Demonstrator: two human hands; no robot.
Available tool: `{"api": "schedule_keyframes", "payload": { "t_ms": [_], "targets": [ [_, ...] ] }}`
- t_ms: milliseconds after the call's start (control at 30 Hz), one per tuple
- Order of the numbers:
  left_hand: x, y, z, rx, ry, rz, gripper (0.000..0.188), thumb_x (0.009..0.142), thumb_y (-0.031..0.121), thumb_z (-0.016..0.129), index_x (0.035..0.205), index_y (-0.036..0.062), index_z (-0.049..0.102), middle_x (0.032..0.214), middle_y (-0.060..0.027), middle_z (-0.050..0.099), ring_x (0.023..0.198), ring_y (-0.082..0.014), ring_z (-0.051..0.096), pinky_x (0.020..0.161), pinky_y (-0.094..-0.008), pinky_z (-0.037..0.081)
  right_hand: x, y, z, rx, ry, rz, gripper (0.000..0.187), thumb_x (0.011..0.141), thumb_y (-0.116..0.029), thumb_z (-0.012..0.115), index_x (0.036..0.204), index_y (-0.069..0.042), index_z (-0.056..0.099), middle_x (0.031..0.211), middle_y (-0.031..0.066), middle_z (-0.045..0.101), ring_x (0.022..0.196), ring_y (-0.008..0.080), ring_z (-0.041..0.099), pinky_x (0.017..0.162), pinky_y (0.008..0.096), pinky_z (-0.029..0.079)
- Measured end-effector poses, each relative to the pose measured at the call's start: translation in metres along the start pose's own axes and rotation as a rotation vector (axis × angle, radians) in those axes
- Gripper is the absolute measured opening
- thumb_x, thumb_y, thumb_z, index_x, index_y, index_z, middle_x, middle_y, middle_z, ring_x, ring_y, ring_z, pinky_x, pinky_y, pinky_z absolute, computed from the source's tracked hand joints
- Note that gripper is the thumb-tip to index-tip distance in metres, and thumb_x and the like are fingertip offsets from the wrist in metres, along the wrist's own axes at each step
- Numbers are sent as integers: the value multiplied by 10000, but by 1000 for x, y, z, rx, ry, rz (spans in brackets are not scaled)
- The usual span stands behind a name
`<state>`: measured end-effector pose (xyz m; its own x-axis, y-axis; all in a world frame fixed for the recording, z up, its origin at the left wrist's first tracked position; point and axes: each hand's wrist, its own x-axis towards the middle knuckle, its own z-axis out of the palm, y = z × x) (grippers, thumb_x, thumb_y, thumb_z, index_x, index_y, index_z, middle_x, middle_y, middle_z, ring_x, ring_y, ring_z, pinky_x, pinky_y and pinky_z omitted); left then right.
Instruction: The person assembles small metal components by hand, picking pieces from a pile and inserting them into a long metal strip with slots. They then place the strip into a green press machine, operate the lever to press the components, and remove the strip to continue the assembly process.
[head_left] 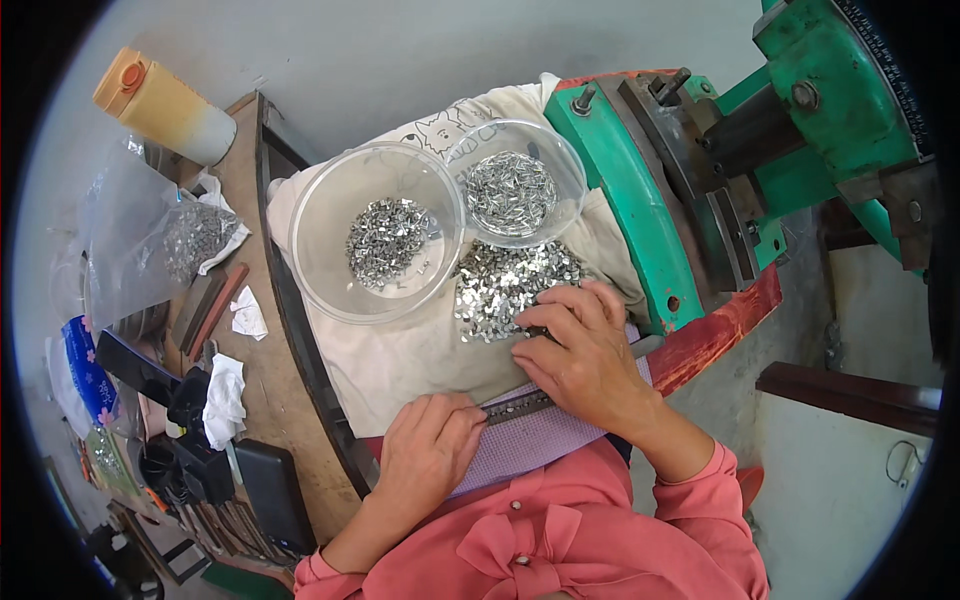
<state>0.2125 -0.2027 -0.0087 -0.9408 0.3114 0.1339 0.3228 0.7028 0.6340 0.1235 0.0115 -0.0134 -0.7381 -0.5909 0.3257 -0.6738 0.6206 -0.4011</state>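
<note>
Metal strip [516,407]: dark, narrow and straight-edged, with small shiny bits showing along its face; part of it is hidden by the hands.
Strip's place: between the two hands, over the purple cloth [535,432], just below the heap of silvery flakes [500,295].
Strip's long axis: crosswise before the person, one end toward the lower left, the other rising slightly to the right.
Left hand [428,440]: fingers curled together, pinching the strip's left end.
Right hand [590,365]: bent over the strip, fingertips at the heap's lower right edge; I cannot tell whether it grips anything.
</note>
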Motion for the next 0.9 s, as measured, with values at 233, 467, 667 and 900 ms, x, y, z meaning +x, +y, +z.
{"api": "schedule_keyframes", "payload": {
  "t_ms": [233, 467, 667, 900],
  "targets": [
    [2, 3, 0, 30, 13, 35, 251, 713, 21, 793, 920, 61, 657, 948, -62, 657, 821, -270, 632, 716, -380, 508, -8, -1, -21, 202, -53, 56, 121, 727, -131, 797, 798, -130, 698, 1113, -6, 640, 1158, 243, 551, 1085, 499, 321],
    [3, 1, 1, 88, -23, 54, 189, 768, 77, 763, 919, 72, 648, 982, -28, 644, 868, -217, 622, 738, -354, 487, -33, -12, -24, 139, -149, 28, 159, 696, -179, 851, 812, -174, 742, 1130, -31, 668, 1191, 238, 558, 1085, 526, 322],
    [3, 1, 2, 87, -18, 61, 211, 772, 80, 763, 933, 67, 627, 972, -29, 640, 859, -221, 615, 734, -359, 482, -35, -20, -21, -21, -128, -1, 178, 696, -198, 855, 840, -185, 750, 1127, -38, 668, 1202, 233, 551, 1096, 536, 312],
    [-3, -2, -4, -10, 28, -20, 258, 756, 92, 790, 951, 62, 622, 980, -53, 640, 851, -265, 618, 733, -384, 492, -27, -26, -23, 130, -110, 20, 147, 739, -183, 808, 867, -156, 739, 1113, -12, 654, 1188, 233, 556, 1108, 515, 308]
  ]
}}
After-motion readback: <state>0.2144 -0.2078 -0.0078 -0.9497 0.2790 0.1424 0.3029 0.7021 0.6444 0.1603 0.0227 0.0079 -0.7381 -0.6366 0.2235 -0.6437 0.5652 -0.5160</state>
